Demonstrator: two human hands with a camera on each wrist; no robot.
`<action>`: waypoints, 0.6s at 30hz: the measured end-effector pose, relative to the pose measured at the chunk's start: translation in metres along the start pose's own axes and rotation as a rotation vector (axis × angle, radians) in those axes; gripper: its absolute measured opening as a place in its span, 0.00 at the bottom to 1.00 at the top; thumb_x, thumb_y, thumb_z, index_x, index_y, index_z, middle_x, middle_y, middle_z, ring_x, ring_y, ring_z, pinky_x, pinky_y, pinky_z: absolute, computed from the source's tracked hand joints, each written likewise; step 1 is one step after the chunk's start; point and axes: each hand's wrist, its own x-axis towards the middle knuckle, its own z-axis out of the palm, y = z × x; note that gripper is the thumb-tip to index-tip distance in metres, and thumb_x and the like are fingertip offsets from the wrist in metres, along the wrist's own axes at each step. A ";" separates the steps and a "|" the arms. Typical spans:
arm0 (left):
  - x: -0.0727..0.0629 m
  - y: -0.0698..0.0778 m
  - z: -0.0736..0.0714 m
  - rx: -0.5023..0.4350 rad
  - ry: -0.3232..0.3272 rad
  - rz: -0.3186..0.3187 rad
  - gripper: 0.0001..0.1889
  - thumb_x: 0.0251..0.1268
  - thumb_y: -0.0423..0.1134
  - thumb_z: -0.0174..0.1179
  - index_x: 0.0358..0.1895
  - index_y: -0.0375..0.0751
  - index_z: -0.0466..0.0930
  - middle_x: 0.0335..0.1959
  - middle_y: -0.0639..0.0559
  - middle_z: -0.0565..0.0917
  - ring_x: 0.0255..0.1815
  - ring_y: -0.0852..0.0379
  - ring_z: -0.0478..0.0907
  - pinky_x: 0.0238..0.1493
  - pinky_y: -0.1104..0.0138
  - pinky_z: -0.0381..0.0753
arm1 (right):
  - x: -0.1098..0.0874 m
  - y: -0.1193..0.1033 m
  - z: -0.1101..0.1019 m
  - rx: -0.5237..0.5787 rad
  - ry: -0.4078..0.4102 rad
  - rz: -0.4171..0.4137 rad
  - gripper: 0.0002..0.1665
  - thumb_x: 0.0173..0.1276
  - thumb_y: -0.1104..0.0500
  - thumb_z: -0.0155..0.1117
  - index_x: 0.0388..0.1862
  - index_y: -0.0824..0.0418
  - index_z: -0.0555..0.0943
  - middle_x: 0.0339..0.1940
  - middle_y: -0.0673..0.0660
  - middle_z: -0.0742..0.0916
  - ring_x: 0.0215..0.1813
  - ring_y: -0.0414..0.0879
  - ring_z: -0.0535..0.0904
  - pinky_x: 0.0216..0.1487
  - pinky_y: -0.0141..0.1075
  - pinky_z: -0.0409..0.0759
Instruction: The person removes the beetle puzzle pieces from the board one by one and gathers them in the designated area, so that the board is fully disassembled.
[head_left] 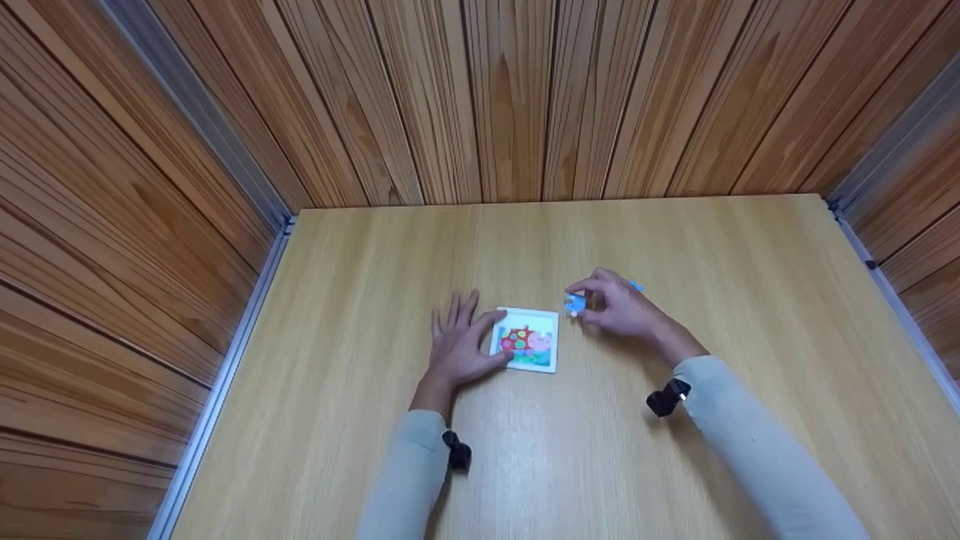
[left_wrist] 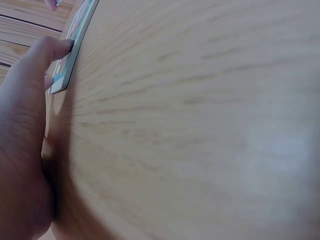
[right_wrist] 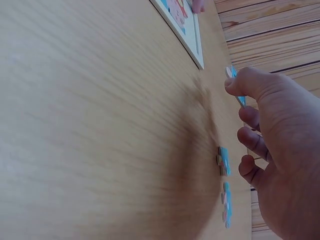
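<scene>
A small jigsaw puzzle in a white frame lies on the table. Its lower part is filled with a picture of a pink pig in red, and a pale strip shows along the top. My left hand rests at the frame's left side, fingers spread, thumb and forefinger touching the puzzle. Just right of the frame, my right hand pinches a blue puzzle piece between thumb and forefinger, held off the table. The right wrist view also shows this blue piece at the thumb tip.
Two more blue puzzle pieces lie on the table beneath the right hand. In the head view, that hand mostly hides them. Wooden panel walls bound the table at the back and sides.
</scene>
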 end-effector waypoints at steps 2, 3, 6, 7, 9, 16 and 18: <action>0.000 0.000 0.000 0.002 -0.002 -0.007 0.45 0.64 0.76 0.63 0.84 0.66 0.74 0.98 0.42 0.50 0.99 0.31 0.35 0.91 0.24 0.27 | -0.001 0.002 -0.003 -0.004 0.003 0.002 0.27 0.80 0.61 0.73 0.75 0.58 0.85 0.59 0.61 0.83 0.59 0.55 0.77 0.56 0.38 0.76; 0.000 0.001 0.000 0.006 -0.004 -0.013 0.45 0.65 0.76 0.63 0.85 0.66 0.73 0.98 0.43 0.49 0.99 0.31 0.35 0.91 0.24 0.27 | -0.001 0.004 -0.004 -0.003 0.004 0.003 0.27 0.80 0.61 0.72 0.75 0.58 0.85 0.60 0.61 0.83 0.59 0.55 0.77 0.56 0.38 0.76; 0.000 0.002 0.000 0.018 -0.008 -0.030 0.46 0.66 0.77 0.62 0.86 0.66 0.72 0.98 0.44 0.49 0.99 0.32 0.33 0.92 0.26 0.27 | -0.002 0.007 -0.008 -0.002 0.010 0.004 0.26 0.80 0.62 0.72 0.75 0.59 0.85 0.61 0.62 0.82 0.61 0.56 0.77 0.59 0.41 0.76; 0.000 0.003 0.000 0.019 -0.010 -0.035 0.46 0.66 0.78 0.62 0.86 0.66 0.72 0.98 0.44 0.48 0.99 0.33 0.33 0.92 0.27 0.27 | -0.003 0.008 -0.009 0.001 0.012 0.005 0.26 0.80 0.62 0.72 0.75 0.59 0.85 0.61 0.63 0.82 0.61 0.57 0.77 0.60 0.42 0.77; 0.001 0.003 -0.001 0.028 -0.012 -0.040 0.46 0.66 0.78 0.62 0.86 0.66 0.71 0.98 0.45 0.48 0.99 0.33 0.33 0.93 0.27 0.28 | -0.005 0.011 -0.013 0.005 0.015 0.008 0.26 0.80 0.63 0.71 0.75 0.60 0.84 0.61 0.63 0.81 0.62 0.57 0.77 0.62 0.44 0.77; 0.000 0.006 -0.001 0.047 -0.016 -0.050 0.46 0.67 0.77 0.62 0.86 0.66 0.70 0.98 0.44 0.47 0.99 0.33 0.34 0.93 0.27 0.30 | -0.011 0.021 -0.030 0.019 0.040 0.048 0.27 0.83 0.64 0.68 0.78 0.59 0.82 0.62 0.64 0.80 0.61 0.57 0.78 0.61 0.42 0.77; 0.000 0.007 -0.001 0.046 -0.008 -0.045 0.46 0.68 0.77 0.62 0.86 0.65 0.71 0.98 0.43 0.48 0.99 0.32 0.36 0.93 0.26 0.31 | -0.013 0.024 -0.035 0.020 0.050 0.068 0.28 0.83 0.64 0.68 0.79 0.58 0.82 0.63 0.64 0.80 0.61 0.57 0.77 0.60 0.39 0.77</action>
